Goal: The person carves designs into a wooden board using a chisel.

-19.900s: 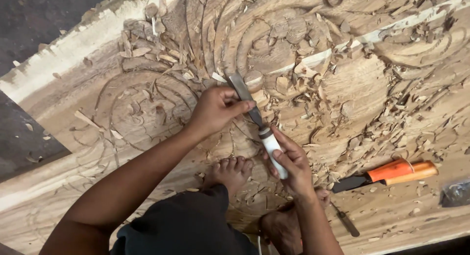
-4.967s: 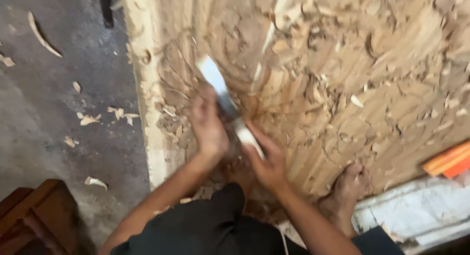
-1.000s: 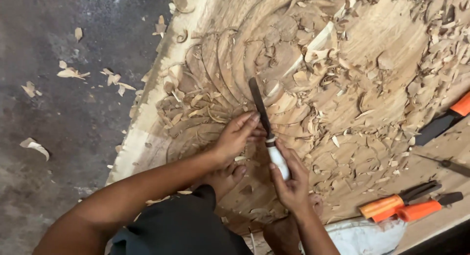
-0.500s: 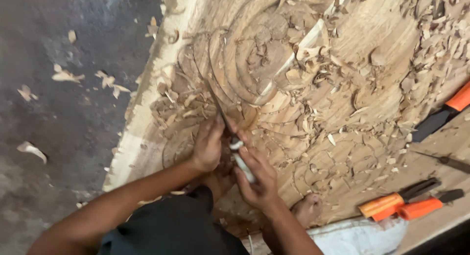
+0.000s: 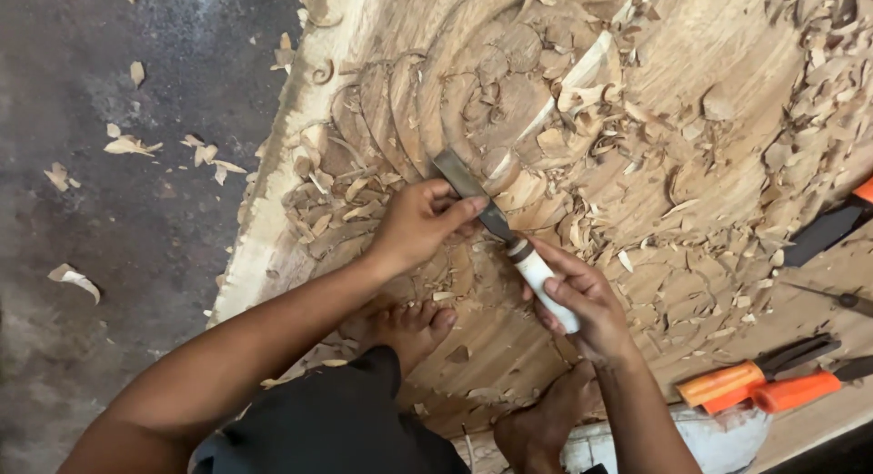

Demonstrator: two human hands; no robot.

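Gripping one chisel (image 5: 496, 221) — both hands, left hand (image 5: 420, 221) and right hand (image 5: 582, 297).

Grey floor (image 5: 109, 283) bears carved wood panel (image 5: 727, 101), scattered shavings (image 5: 127, 146)

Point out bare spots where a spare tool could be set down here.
Barest: the grey floor left of the carved panel, with scattered chips. Crowded: shavings around the chisel, left hand and right hand; orange-handled tools fill the lower right.
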